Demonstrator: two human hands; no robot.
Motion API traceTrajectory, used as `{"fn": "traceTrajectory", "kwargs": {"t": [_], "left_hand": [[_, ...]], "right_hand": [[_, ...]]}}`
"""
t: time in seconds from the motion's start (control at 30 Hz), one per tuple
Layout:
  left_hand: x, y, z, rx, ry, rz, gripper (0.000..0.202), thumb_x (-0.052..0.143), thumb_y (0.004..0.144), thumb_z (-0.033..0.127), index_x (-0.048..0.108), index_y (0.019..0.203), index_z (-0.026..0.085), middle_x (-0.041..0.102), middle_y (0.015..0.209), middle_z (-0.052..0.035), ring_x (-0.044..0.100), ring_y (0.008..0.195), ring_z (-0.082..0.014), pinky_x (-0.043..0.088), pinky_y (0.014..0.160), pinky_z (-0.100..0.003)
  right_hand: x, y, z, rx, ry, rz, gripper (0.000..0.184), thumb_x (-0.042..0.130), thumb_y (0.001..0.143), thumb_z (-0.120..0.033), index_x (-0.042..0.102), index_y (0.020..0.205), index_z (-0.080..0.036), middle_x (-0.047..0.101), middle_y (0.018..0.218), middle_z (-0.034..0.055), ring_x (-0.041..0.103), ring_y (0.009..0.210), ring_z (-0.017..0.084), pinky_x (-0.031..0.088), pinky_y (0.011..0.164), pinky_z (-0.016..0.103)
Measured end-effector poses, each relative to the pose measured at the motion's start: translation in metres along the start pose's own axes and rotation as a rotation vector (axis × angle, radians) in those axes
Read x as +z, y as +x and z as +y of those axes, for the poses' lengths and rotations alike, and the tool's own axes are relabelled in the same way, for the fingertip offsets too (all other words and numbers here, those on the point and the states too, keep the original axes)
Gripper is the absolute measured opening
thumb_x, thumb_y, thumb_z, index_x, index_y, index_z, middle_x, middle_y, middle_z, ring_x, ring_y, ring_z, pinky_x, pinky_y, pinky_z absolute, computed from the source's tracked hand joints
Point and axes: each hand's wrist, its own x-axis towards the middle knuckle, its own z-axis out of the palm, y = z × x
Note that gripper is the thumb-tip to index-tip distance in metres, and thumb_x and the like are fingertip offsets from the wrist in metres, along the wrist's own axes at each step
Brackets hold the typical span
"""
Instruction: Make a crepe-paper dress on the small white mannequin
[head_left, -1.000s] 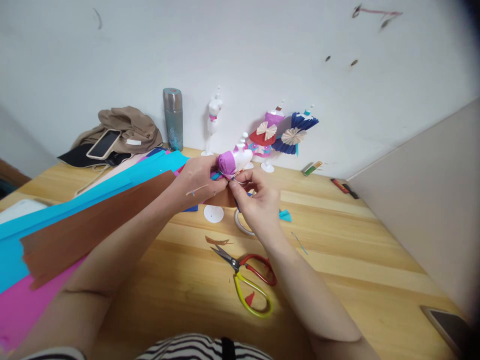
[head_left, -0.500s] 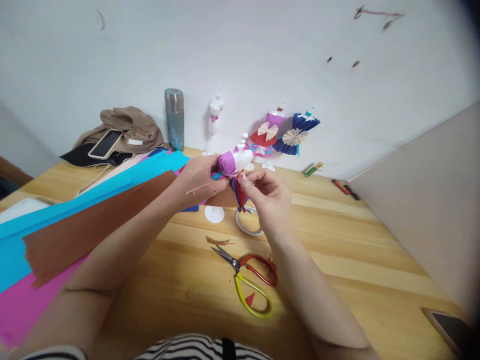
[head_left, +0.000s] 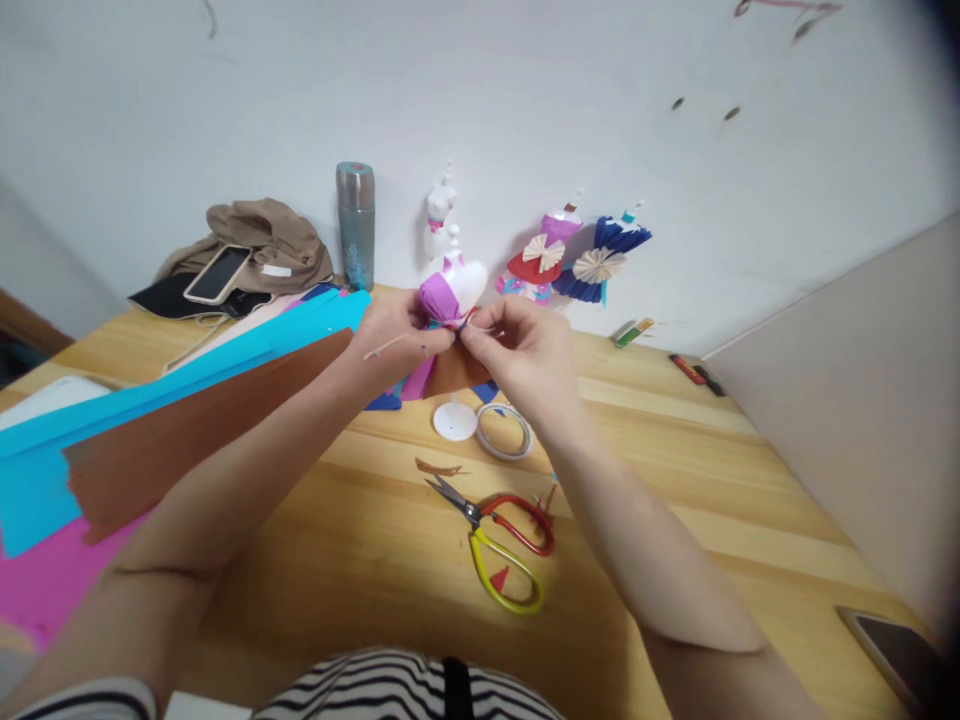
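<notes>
My left hand is closed round a small white mannequin figure wrapped in purple paper, held above the wooden table. My right hand pinches at the waist of the figure, fingers pressed together on a thin strip or thread there. Brown and blue paper pieces hang under the figure. Below the hands lie a white round stand base, a tape ring and red-and-yellow scissors.
Blue, brown and pink paper sheets lie at the left. Against the wall stand a metal flask, a white mannequin and dressed paper figures. A phone on a brown bag is at the back left; another phone lies bottom right.
Both hands with the figure have lifted slightly toward the wall. My right hand has moved back in to pinch at the figure's waist. The view has shifted a little.
</notes>
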Motion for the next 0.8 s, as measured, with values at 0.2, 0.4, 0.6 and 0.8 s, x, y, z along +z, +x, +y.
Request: {"fn": "traceTrajectory", "kwargs": {"t": [0.2,0.4,0.6,0.8], "left_hand": [[0.001,-0.025,-0.005,-0.325,-0.359,0.055,0.010,0.070,0.063,0.018,0.062,0.066,0.013,0.056,0.058,0.0025,0.052,0.056,-0.0103,0.040,0.053,-0.021],[0.005,-0.071,-0.030,-0.660,-0.623,0.265,0.011,0.065,0.070,0.009,0.056,0.071,0.015,0.055,0.054,0.0044,0.049,0.047,-0.0080,0.037,0.046,-0.019],[0.002,-0.103,-0.052,-0.875,-0.698,0.291,0.010,0.062,0.079,0.008,0.058,0.073,0.015,0.061,0.058,0.0023,0.053,0.047,-0.0080,0.040,0.047,-0.019],[-0.005,-0.113,-0.059,-0.992,-0.733,0.184,0.010,0.061,0.083,0.011,0.057,0.076,0.017,0.059,0.061,0.0030,0.053,0.050,-0.0078,0.040,0.049,-0.018]], "right_hand": [[0.010,0.028,-0.011,-0.015,-0.214,-0.258,0.018,0.065,0.071,-0.013,0.057,0.058,-0.021,0.059,0.056,-0.0017,0.055,0.055,0.013,0.040,0.052,0.028],[0.046,0.020,0.008,0.123,-0.285,-0.628,0.023,0.068,0.069,-0.010,0.057,0.053,-0.022,0.060,0.053,-0.0032,0.061,0.058,0.015,0.042,0.053,0.029],[0.068,0.001,0.029,0.199,-0.181,-0.814,0.019,0.069,0.067,-0.013,0.062,0.052,-0.022,0.061,0.052,-0.0039,0.058,0.054,0.013,0.042,0.050,0.026],[0.075,-0.008,0.042,0.243,-0.143,-0.887,0.012,0.067,0.065,-0.011,0.067,0.056,-0.020,0.064,0.055,-0.0034,0.055,0.053,0.011,0.042,0.049,0.022]]}}
